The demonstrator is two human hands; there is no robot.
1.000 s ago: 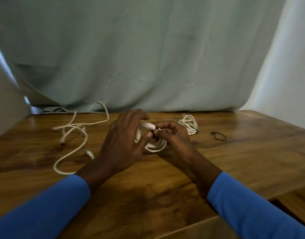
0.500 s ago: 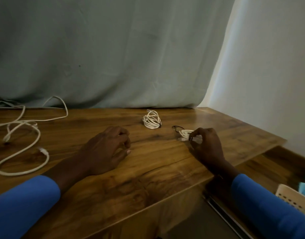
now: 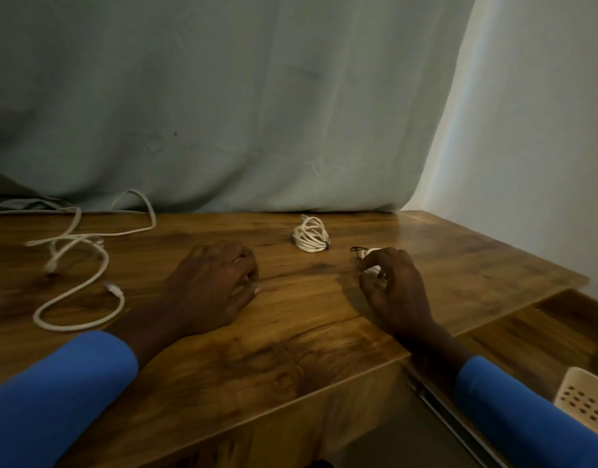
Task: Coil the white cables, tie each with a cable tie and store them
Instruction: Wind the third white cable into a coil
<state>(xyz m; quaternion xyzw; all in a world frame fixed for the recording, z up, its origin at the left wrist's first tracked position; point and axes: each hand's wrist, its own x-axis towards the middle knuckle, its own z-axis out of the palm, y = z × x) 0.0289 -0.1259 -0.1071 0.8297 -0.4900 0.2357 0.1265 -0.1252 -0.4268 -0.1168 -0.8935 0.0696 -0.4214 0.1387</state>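
Observation:
My right hand [image 3: 395, 292] rests on the wooden table [image 3: 291, 349] near its right edge, fingers curled round a small coiled white cable [image 3: 372, 270], mostly hidden under them. A black cable tie [image 3: 356, 248] lies just beyond my fingertips, touching the coil. My left hand [image 3: 216, 285] lies on the table in the middle, fingers loosely bent, holding nothing. Another white cable coil [image 3: 311, 238], bound at one side, sits farther back between the hands. A long loose white cable [image 3: 78, 251] sprawls at the left.
A pale curtain [image 3: 223, 113] hangs right behind the table. To the right the tabletop ends, with a lower wooden surface [image 3: 540, 332] beyond it. A cream perforated basket [image 3: 584, 396] shows at the bottom right corner.
My right hand has carried the small coil from the middle to the right, beside the black tie. My left hand has let go and settled on the table. The view has turned right.

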